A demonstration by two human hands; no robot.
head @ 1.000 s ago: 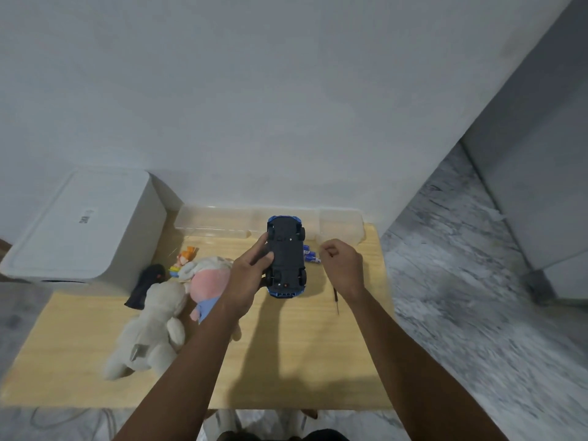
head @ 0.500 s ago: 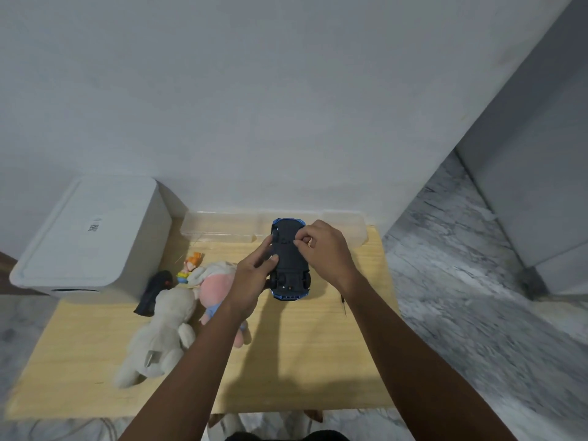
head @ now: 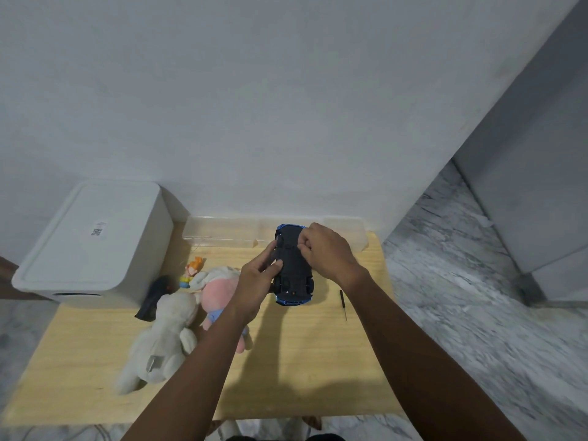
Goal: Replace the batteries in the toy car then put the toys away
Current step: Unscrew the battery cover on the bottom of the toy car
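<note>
White box (head: 95, 243) label (head: 97, 232): print unreadable.

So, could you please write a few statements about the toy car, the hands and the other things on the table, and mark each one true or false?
1. The toy car is turned with its dark underside facing up. True.
2. The left hand grips the car by its side. True.
3. The right hand is holding the screwdriver. False: the screwdriver lies on the wooden table, right of the car, and the right hand's fingertips are on the car's underside.
4. The white plush toy sits inside the clear plastic container. False: it lies on the table, left of the left arm.
5. A white lidded box stands at the table's left rear. True.
</note>
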